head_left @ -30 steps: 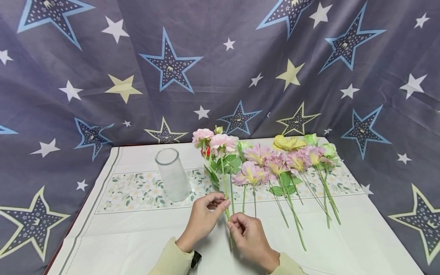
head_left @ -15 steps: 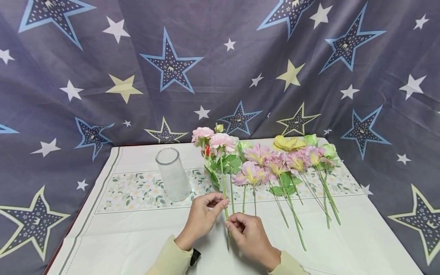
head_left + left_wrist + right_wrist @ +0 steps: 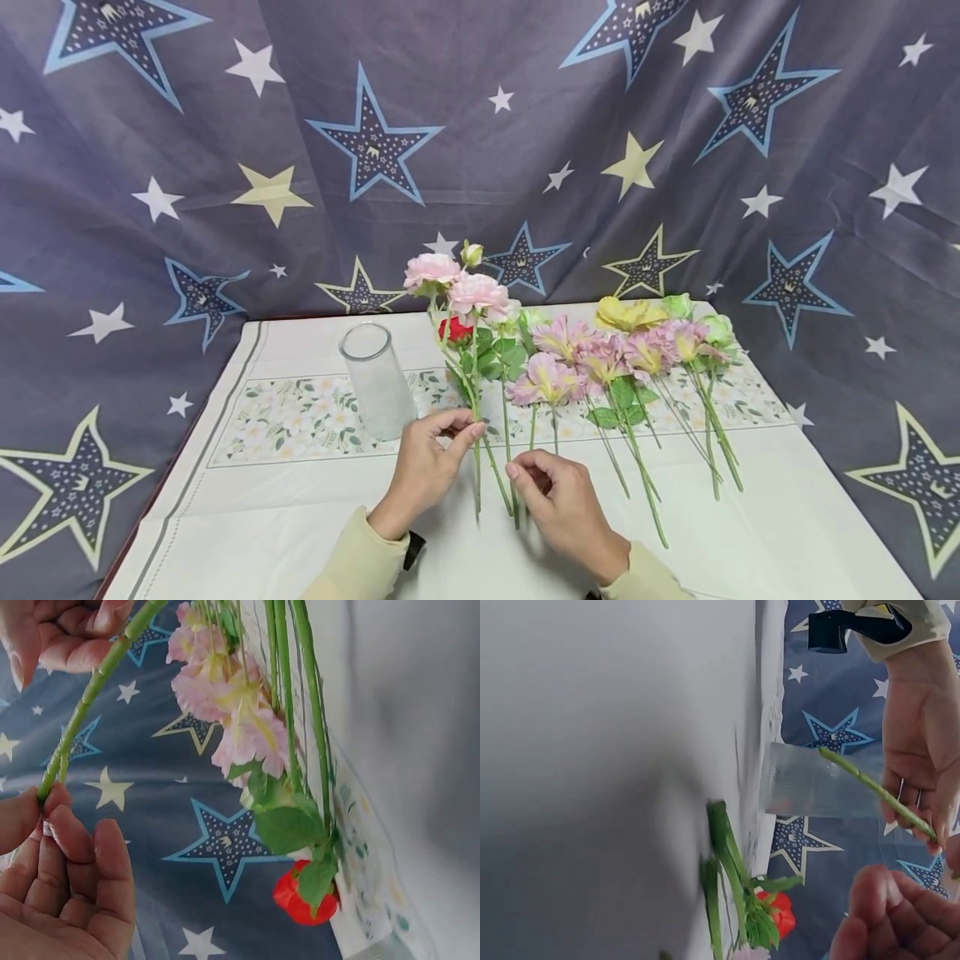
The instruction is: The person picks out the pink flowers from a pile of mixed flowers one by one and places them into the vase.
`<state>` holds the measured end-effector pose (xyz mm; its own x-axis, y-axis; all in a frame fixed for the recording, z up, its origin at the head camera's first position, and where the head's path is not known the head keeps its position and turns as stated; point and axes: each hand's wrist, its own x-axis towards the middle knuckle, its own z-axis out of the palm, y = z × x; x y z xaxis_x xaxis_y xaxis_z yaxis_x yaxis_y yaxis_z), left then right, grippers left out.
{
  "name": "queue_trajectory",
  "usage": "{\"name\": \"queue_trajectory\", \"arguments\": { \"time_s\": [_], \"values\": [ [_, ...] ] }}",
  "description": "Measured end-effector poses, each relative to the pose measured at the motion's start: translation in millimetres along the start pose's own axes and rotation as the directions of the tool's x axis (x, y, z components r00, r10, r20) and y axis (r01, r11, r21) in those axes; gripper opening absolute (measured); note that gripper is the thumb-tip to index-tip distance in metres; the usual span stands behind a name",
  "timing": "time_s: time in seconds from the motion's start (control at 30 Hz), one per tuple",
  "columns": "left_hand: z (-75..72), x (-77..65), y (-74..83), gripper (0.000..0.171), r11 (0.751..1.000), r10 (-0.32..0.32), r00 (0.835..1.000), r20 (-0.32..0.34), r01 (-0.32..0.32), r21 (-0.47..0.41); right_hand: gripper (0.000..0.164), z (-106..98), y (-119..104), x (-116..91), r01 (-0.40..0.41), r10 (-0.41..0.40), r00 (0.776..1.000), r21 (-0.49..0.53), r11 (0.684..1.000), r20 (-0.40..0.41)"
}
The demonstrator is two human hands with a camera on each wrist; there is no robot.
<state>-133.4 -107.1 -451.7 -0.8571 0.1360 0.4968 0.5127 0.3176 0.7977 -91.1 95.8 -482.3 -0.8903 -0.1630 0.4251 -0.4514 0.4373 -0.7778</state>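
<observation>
In the head view my left hand pinches the green stem of a pink flower between thumb and fingers. Two pink blooms and a bud stand above it, and the stem's lower end hangs below the fingers. The left wrist view shows this pinch on the stem close up. My right hand is just to the right, loosely curled, apart from the stem and holding nothing. Behind the held flower lies a red rose with green leaves, its stem reaching toward the right hand.
A clear glass vase stands left of the hands on a flower-printed band of the white tablecloth. To the right lie several pink-purple flowers, a yellow flower and pale green ones, stems toward me. A star-patterned curtain hangs behind.
My right hand has let go of the stem and shifted slightly right. My left hand has moved left and slightly up with the pink flower, showing more of the red rose.
</observation>
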Motion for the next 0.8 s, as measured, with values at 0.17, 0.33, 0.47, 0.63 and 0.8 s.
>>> {"name": "queue_trajectory", "arguments": {
  "time_s": [0.17, 0.33, 0.47, 0.63, 0.8],
  "values": [
    [-6.8, 5.4, 1.1, 0.006, 0.997, 0.071, 0.996, -0.049, -0.070, 0.031, 0.007, -7.2, 2.0, 1.9, -0.009, 0.005, 0.999, -0.105, 0.994, -0.037],
    [-15.7, 10.3, 2.7, 0.007, 0.989, 0.133, 0.987, -0.092, -0.126, 0.081, 0.011, -11.8, 5.9, 2.0, 0.030, -0.045, 0.996, -0.209, 0.977, -0.071],
    [-23.5, 15.3, 4.6, 0.008, 0.981, 0.163, 0.980, -0.117, -0.149, 0.124, 0.018, -15.2, 7.0, 2.9, 0.054, -0.074, 0.995, -0.259, 0.964, -0.068],
    [-32.4, 22.2, 7.6, 0.009, 0.971, 0.195, 0.969, -0.150, -0.170, 0.168, 0.019, -18.0, 9.0, 4.4, 0.062, -0.082, 0.994, -0.268, 0.961, -0.066],
    [-40.4, 29.0, 12.1, 0.010, 0.958, 0.248, 0.951, -0.183, -0.213, 0.190, 0.019, -19.6, 10.9, 4.8, 0.047, -0.068, 0.995, -0.271, 0.961, -0.068]
  ]
}}
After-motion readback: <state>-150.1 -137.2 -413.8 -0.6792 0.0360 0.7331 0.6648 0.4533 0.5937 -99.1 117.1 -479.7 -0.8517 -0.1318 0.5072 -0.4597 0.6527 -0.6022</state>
